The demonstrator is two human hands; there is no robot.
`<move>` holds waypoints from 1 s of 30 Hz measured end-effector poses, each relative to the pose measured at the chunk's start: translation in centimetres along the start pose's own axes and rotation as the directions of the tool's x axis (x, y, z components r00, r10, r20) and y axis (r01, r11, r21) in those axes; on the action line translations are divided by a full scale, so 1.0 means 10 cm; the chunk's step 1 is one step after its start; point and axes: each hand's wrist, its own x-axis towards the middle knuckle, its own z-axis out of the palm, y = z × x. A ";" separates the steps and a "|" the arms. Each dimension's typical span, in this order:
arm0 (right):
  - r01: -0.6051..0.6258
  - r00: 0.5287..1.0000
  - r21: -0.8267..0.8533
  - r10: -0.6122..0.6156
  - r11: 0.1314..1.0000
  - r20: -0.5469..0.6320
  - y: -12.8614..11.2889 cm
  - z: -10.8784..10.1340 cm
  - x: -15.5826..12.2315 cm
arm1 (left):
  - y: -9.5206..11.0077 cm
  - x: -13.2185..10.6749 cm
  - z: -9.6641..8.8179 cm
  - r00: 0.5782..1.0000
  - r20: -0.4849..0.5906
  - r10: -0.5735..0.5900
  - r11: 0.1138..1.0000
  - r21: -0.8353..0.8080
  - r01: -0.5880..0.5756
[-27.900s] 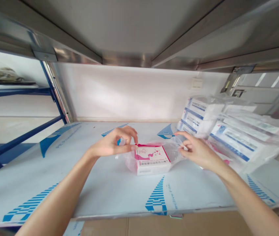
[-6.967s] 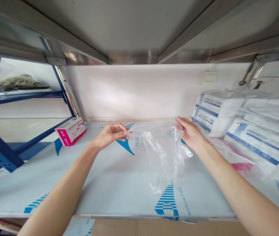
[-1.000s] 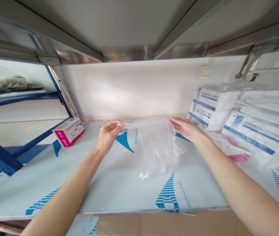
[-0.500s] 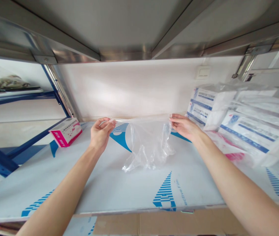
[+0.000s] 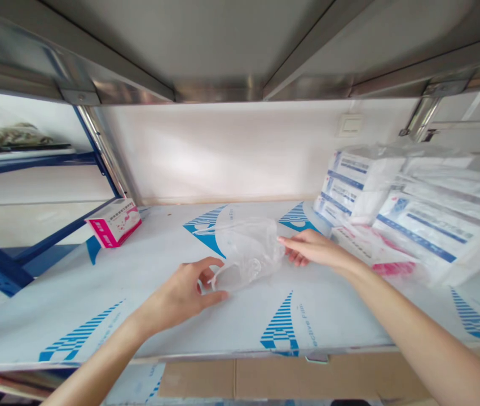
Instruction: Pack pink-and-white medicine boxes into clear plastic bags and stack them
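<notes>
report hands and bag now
Left hand open at clear plastic bag; right hand touching it; bag on shelf; pink box left, wrapped packs right.

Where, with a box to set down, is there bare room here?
Bare room lies on the shelf between the pink-and-white box and the clear plastic bag, and along the front edge below the right hand. The right end is crowded with wrapped white packs.
</notes>
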 end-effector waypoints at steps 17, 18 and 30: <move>-0.023 0.971 0.653 0.174 0.757 -0.167 0.14 -0.02 -0.06 | -0.20 -0.23 0.10 0.842 -0.314 0.438 0.881 0.336 -0.333; -0.003 0.971 0.629 0.152 0.777 -0.183 0.16 -0.01 -0.05 | -0.18 -0.27 0.11 0.834 -0.228 0.502 0.833 0.386 -0.396; 0.180 0.889 0.073 -0.130 0.981 -0.439 -0.05 -0.03 0.47 | 0.24 0.46 -0.08 0.808 -0.024 0.589 0.710 0.493 -0.503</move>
